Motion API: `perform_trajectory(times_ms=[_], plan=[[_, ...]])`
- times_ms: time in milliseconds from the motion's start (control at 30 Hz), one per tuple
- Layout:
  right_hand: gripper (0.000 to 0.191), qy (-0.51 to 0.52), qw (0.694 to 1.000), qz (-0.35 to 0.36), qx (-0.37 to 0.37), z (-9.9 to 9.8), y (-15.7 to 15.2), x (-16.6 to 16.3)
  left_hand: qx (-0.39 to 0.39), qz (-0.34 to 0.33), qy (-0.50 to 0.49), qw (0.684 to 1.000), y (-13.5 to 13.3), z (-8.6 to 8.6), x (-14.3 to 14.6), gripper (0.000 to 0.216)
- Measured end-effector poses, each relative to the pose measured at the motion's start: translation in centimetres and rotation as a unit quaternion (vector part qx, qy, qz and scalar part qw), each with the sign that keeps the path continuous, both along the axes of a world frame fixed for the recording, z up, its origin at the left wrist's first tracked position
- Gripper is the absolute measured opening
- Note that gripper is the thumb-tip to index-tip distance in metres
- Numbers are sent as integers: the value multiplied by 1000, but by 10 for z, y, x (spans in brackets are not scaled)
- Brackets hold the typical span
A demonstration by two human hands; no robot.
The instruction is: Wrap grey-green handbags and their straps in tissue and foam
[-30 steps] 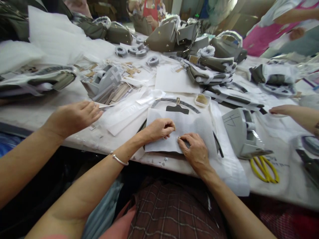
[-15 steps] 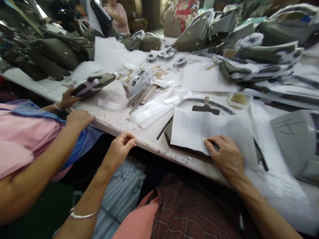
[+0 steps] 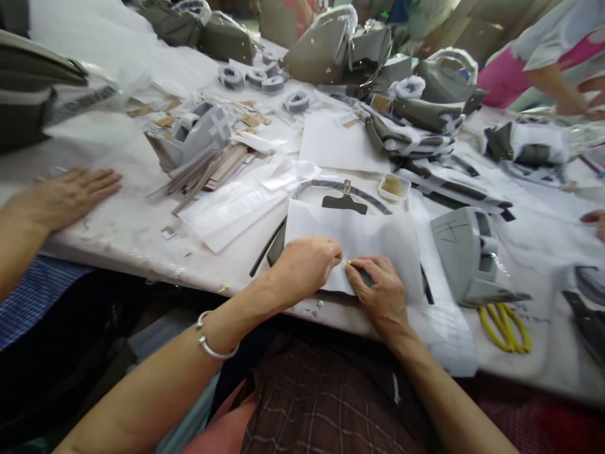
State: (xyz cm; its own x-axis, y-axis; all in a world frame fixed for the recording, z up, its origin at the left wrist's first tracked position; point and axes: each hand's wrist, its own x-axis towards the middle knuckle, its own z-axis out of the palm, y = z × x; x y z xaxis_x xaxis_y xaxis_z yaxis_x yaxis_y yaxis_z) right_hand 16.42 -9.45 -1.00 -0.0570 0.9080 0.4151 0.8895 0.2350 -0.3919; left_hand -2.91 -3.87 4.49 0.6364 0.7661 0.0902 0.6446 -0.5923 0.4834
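My left hand (image 3: pixel 307 265), a silver bangle on its wrist, is closed in a pinch at the lower edge of a white sheet (image 3: pixel 363 236). My right hand (image 3: pixel 378 293) is right beside it, fingers curled down on the same edge, with a small gold piece (image 3: pixel 348 262) at its index fingertip. The sheet covers a dark olive leather piece (image 3: pixel 278 244) lying on the white table. Above the sheet lie a dark tab with a metal clasp (image 3: pixel 344 200) and a curved dark strap (image 3: pixel 326 185).
A co-worker's hand (image 3: pixel 70 195) lies flat on the table at the left; another person's fingers (image 3: pixel 595 217) show at the right edge. A grey dispenser (image 3: pixel 466 252) and yellow scissors (image 3: pixel 503 318) lie to the right, with a small tray (image 3: pixel 393 186), card strips (image 3: pixel 212 173) and olive bags (image 3: pixel 316 57) further back.
My left hand came back from the table's front edge to the sheet beside my right hand. The camera swung back right. The co-worker's hand now lies flat on the table.
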Motion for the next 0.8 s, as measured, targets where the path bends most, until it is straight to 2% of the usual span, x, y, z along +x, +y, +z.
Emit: perform_trajectory(times_ms=[100,267,467,567,800], plan=[[14,5,1000,-3,-1,2,-1,-1,-54,-30,12,998,24,-8,6,20],[11,10,1000,2,-10,7,-1,-3,-137,-118,-7,984,59,-11,15,20],[10,8,1000,1,-23,8,-1,-3,-211,-160,-34,964,73,-17,32,11],[10,6,999,-6,-31,9,-1,-4,-220,-170,-31,960,75,-23,36,10],[10,18,999,-9,-43,12,1,-4,-165,-165,-28,972,69,-32,36,14]])
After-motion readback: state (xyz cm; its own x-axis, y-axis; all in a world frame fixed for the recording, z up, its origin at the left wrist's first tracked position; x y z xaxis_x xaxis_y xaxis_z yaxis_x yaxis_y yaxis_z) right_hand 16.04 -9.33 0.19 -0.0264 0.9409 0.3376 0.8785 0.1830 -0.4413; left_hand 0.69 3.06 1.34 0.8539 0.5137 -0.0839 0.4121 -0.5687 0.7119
